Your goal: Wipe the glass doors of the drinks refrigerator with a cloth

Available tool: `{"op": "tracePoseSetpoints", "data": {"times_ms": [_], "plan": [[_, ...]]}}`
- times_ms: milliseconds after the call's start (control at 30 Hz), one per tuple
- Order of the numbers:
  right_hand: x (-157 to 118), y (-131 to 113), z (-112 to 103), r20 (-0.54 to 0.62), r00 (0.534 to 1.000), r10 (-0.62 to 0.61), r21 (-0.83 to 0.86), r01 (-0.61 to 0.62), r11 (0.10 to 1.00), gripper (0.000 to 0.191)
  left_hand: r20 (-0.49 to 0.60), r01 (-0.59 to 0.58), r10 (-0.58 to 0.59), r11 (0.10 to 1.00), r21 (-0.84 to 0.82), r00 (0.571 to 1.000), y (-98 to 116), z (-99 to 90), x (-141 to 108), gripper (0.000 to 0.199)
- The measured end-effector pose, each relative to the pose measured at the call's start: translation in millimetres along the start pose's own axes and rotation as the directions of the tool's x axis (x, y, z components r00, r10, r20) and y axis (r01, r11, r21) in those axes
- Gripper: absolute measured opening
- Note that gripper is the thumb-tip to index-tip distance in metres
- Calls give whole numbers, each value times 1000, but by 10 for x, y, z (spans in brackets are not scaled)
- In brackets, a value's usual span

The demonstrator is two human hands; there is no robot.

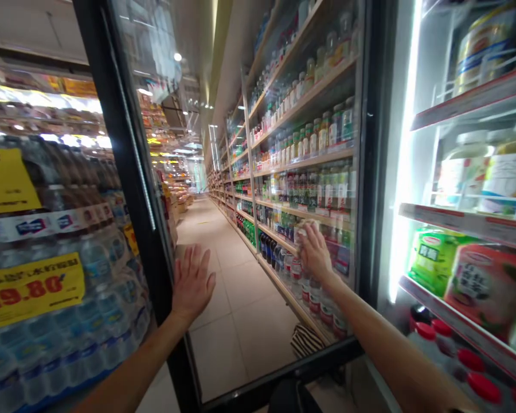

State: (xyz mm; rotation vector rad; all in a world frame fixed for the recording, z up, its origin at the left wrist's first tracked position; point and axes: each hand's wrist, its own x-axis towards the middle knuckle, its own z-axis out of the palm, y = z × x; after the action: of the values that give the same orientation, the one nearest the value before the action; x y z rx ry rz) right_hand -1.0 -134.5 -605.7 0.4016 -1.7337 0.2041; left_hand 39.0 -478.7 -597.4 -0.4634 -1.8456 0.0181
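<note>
A glass door [241, 298] with a black frame stands swung out in front of me. My left hand [192, 282] lies flat against the glass near the door's left frame, fingers stretched out. On the right part of the pane, my right hand [315, 252] presses a pale crumpled cloth [306, 227] to the glass. The cloth is mostly covered by the fingers. Through the pane, rows of bottles on shelves show behind the right hand.
To the right is the lit cooler with bottles [463, 163], drink packs [490, 289] and red-capped bottles [468, 361]. Stacked water bottles [47, 344] with a yellow price sign [34, 289] stand at left. Low beyond the glass lies a striped thing [307, 341].
</note>
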Motion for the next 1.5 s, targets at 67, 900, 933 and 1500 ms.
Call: {"op": "tracePoseSetpoints", "data": {"times_ms": [67, 900, 933, 1500], "plan": [[35, 57, -6, -128, 974, 188, -24, -193, 981, 52, 5, 2, -2, 1000, -7, 1000, 5, 2, -3, 75], [289, -1597, 419, -11, 947, -321, 130, 319, 939, 29, 183, -22, 29, 999, -42, 983, 50, -466, -409, 48], [446, -1624, 432, -42, 958, -284, 120, 287, 950, 30, 172, -14, 23, 999, -52, 985, 48, -525, -490, 48], [104, -2273, 558, 73, 861, -503, 267, 469, 841, 34, 219, 265, -248, 963, -50, 944, -3, -859, -798, 55]]}}
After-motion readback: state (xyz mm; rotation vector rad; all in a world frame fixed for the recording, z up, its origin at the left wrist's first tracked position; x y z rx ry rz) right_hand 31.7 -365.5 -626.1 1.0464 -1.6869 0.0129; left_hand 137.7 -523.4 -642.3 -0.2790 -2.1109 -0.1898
